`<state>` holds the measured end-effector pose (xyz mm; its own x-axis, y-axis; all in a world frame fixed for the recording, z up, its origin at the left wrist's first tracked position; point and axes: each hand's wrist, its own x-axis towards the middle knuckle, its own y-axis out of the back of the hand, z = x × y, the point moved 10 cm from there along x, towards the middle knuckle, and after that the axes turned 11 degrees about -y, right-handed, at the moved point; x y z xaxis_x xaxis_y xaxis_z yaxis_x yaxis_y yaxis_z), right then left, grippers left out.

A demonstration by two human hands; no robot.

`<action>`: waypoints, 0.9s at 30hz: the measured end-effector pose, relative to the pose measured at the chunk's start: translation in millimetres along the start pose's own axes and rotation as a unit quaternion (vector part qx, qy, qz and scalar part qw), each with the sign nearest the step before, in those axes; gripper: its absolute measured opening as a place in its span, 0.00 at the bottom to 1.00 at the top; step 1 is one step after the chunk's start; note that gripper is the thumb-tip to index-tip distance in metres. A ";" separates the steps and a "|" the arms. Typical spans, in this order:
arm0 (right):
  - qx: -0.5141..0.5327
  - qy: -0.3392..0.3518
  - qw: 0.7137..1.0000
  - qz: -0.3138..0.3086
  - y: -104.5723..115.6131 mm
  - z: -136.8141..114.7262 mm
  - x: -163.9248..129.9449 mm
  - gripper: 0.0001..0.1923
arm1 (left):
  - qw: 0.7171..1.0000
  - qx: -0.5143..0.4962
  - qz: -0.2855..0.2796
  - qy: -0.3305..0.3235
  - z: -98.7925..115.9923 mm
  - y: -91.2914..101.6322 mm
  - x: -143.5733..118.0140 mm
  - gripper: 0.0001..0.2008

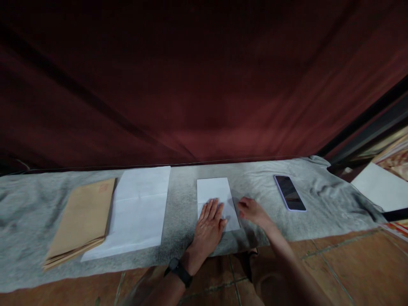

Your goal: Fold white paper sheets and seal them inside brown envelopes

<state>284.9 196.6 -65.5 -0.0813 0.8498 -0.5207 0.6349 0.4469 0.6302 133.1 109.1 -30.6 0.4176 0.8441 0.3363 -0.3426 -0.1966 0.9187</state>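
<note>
Our left hand (pixel 208 227) lies flat, gripping nothing, on the white paper (pixel 214 189).
Set on the grey cloth (pixel 184 191), the paper looks light, thin and easily creased; we would take its edges. Our right hand (pixel 252 211) curls just beside it; we cannot tell whether it grips anything. Our left hand hides part of the paper.

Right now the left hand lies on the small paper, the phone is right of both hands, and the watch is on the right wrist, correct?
Not quite: the head view shows the watch on the left wrist, not the right. The left hand does lie on the small paper, with the phone right of both hands.
</note>
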 end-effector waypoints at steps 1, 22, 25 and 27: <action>-0.032 0.034 0.997 0.060 9.7 -9.2 -1.9 0.12 | 1.000 -0.001 -0.002 -0.006 2.8 0.4 -0.6 0.24; -0.213 0.369 0.903 -0.056 -92.2 -117.3 -30.7 0.25 | 0.992 -0.077 -0.094 -0.045 24.3 -5.6 -16.8 0.30; -0.225 0.369 0.901 -0.040 -92.6 -123.2 -16.8 0.26 | 0.993 -0.065 -0.079 -0.063 25.1 -6.5 -18.1 0.29; -0.232 0.373 0.898 -0.028 -92.5 -126.2 -9.3 0.26 | 0.993 -0.063 -0.073 -0.067 25.3 -6.2 -18.1 0.30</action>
<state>129.9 182.6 -46.2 -0.7059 0.6948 -0.1375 0.2388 0.4162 0.8774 148.9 82.4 -37.2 0.5766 0.7828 0.2339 -0.3691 -0.0058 0.9294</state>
